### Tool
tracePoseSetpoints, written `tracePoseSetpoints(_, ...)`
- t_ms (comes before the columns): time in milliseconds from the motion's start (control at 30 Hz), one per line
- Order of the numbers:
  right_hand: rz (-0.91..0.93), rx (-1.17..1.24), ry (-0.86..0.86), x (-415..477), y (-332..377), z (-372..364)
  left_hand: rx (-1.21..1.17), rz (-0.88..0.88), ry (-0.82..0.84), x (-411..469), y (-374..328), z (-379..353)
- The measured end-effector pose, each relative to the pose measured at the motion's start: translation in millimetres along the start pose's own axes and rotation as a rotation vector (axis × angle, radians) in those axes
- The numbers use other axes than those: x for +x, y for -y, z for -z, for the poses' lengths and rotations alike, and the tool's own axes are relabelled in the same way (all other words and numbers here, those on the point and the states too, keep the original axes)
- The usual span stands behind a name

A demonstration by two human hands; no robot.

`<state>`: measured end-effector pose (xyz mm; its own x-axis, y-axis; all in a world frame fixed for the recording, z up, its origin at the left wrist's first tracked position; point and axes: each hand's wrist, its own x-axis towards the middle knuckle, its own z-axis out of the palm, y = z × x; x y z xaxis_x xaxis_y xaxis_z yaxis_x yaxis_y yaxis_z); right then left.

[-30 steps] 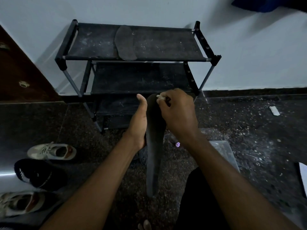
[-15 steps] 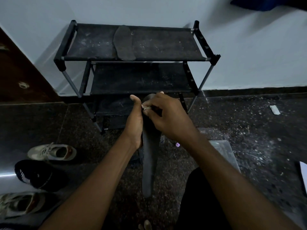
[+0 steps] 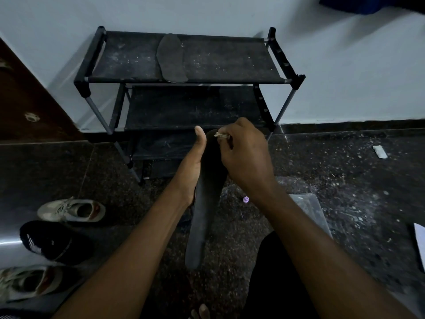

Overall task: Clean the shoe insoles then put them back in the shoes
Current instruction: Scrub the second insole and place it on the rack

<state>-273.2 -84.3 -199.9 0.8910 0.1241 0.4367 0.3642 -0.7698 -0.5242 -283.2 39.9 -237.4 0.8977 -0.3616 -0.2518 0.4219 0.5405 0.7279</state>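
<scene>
My left hand [image 3: 192,166] holds a long dark insole [image 3: 202,203] from its left edge, thumb pointing up along it, in front of the rack. My right hand [image 3: 243,155] pinches a small pale cleaning piece [image 3: 221,135] and presses it on the insole's top end. A second dark insole [image 3: 171,58] lies on the top shelf of the black shoe rack [image 3: 230,63]. On the floor at left lie a pale sneaker [image 3: 71,209], a black shoe [image 3: 48,241] and another pale sneaker [image 3: 27,282].
A clear plastic box [image 3: 309,210] sits on the speckled dark floor behind my right forearm, with a small purple cap [image 3: 245,199] beside it. A white scrap [image 3: 380,152] lies at right, white paper [image 3: 419,245] at the right edge. A brown door [image 3: 27,100] stands left.
My right hand slid down the insole toward its left edge, then came back up to the top end. The insole shifted slightly in my left hand's hold.
</scene>
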Motion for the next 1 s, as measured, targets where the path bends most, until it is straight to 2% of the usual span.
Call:
tracePoseSetpoints(333,-0.028,-0.094,0.056,-2.6,2.3,2.1,0.174,-0.122,-0.179,-8.4,-5.4,2.9)
tracePoseSetpoints(600,-0.023,-0.041,0.149,-7.6,5.0,-1.7,0.113,-0.174,-0.129,-9.6,-13.2,6.8)
tracePoseSetpoints(767,-0.121,0.221,0.180,-9.7,-5.3,-3.2,0.030,-0.163,-0.139,-5.5,-16.8,15.8)
tracePoseSetpoints(1000,-0.405,0.726,0.373,-10.7,-14.6,-2.8,0.027,-0.216,-0.229,-2.4,-21.2,25.8)
